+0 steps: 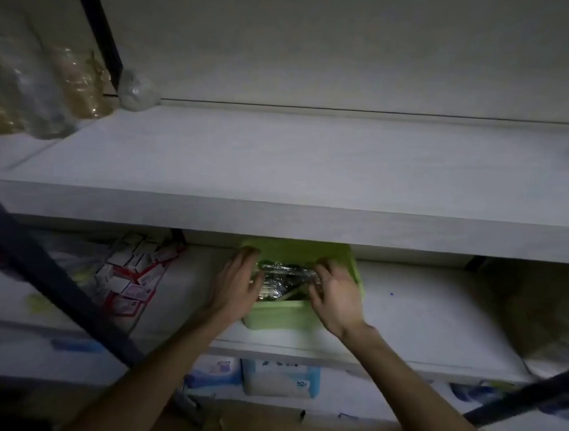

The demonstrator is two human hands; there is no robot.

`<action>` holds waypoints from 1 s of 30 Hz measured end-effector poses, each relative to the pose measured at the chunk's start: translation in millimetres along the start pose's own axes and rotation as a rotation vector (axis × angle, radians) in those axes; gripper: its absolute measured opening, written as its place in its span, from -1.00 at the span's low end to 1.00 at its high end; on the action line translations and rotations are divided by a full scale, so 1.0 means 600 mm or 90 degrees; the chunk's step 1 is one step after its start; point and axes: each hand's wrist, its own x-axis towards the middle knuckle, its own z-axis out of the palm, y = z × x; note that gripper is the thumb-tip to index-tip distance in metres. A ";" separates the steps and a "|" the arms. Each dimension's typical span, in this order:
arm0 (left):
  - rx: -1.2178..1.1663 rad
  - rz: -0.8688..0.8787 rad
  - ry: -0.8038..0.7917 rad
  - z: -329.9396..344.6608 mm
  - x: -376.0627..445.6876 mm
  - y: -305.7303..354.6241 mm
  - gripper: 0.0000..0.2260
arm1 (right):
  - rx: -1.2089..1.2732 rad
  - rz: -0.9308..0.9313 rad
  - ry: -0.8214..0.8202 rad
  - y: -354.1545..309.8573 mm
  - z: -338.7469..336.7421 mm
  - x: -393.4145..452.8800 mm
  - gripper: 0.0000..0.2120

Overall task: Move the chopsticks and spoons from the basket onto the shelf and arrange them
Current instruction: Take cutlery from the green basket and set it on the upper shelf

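Note:
A light green plastic basket stands on the lower shelf board, partly under the upper shelf. Inside it lie shiny clear-wrapped packs of utensils; single chopsticks or spoons are too dim to tell apart. My left hand reaches over the basket's left rim, fingers curled down at the packs' left end. My right hand comes over the right rim, its fingers curled onto the right end of a wrapped pack. The picture is dark and blurred, so the exact grip is unclear.
The pale upper shelf has bagged goods at its far left. Red-and-white small boxes lie left of the basket. A brown bag sits at the right. Dark metal frame bars cross at left and lower right. Tissue packs sit below.

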 end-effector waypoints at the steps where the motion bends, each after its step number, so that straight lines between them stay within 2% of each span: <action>1: 0.012 0.021 -0.015 0.009 0.017 0.000 -0.55 | -0.005 -0.016 -0.056 0.007 0.007 0.024 -0.59; 5: 0.052 0.040 -0.137 0.036 0.062 0.013 -0.45 | -0.053 -0.024 -0.296 0.020 0.023 0.091 -0.38; 7: 0.083 0.036 -0.204 0.051 0.071 0.014 -0.38 | -0.076 -0.025 -0.349 0.027 0.040 0.101 -0.34; 11: 0.184 0.026 -0.360 0.068 0.085 0.002 -0.12 | -0.079 0.019 -0.456 0.036 0.058 0.114 -0.19; 16: 0.229 0.033 -0.484 0.067 0.072 -0.008 -0.02 | -0.099 0.064 -0.585 0.052 0.063 0.094 -0.13; 20: 0.250 0.059 -0.526 0.066 0.054 -0.004 -0.02 | -0.118 0.036 -0.582 0.058 0.065 0.067 -0.32; 26: 0.279 0.100 -0.453 0.082 0.051 0.004 -0.11 | -0.215 -0.036 -0.553 0.053 0.067 0.057 -0.50; 30: 0.301 0.098 -0.452 0.090 0.050 0.004 -0.10 | -0.261 -0.076 -0.564 0.053 0.069 0.056 -0.49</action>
